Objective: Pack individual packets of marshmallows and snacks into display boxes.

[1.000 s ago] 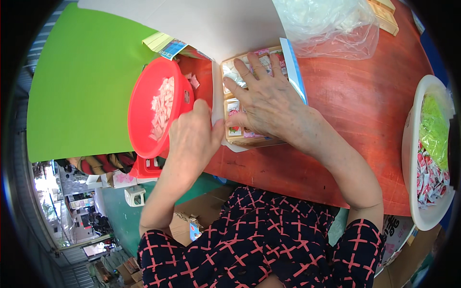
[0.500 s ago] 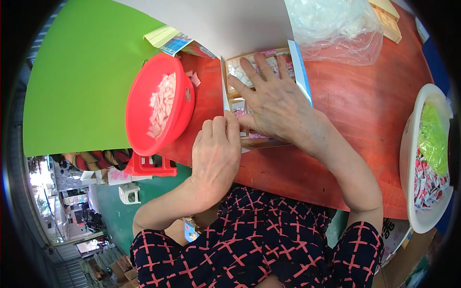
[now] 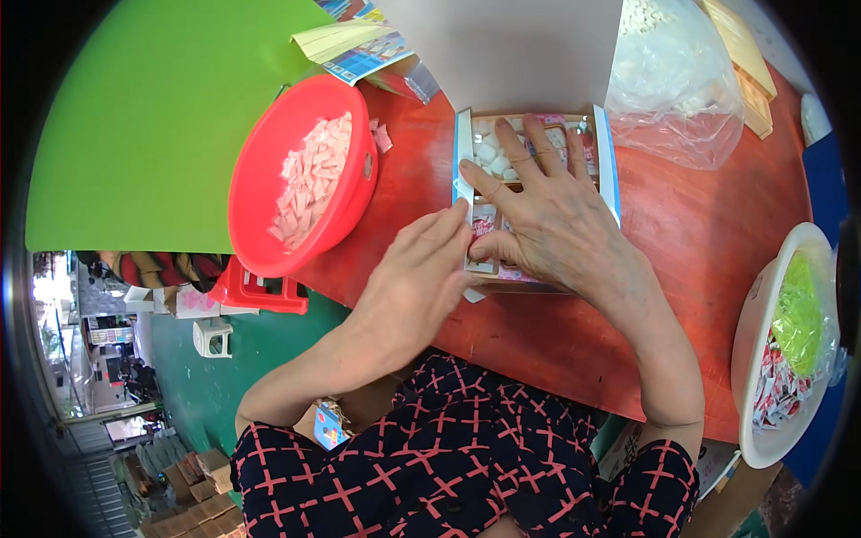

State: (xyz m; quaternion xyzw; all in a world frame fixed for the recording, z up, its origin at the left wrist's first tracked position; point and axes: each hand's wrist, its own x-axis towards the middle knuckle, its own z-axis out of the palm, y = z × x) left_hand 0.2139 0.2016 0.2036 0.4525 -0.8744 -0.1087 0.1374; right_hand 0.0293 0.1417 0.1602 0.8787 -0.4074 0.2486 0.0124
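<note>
Two hands work on a cardboard box (image 3: 603, 152) of small sachets on the red table (image 3: 691, 233). Right hand (image 3: 552, 224) lies flat inside, fingers spread. Left hand (image 3: 414, 282) presses the box's left wall, fingers straight, gripping nothing.

— Item: what lies under the hands?
— Open cardboard box (image 3: 534, 193), shallow, rectangular, white-and-blue side flaps standing up; flat on the red tabletop (image 3: 700, 242), near its front edge.
— Contents?
— Small white and pink sachets (image 3: 491, 152), packed in rows; far end visible, near end covered by the right hand (image 3: 556, 220). Left hand (image 3: 414, 287) presses the box's left wall.
</note>
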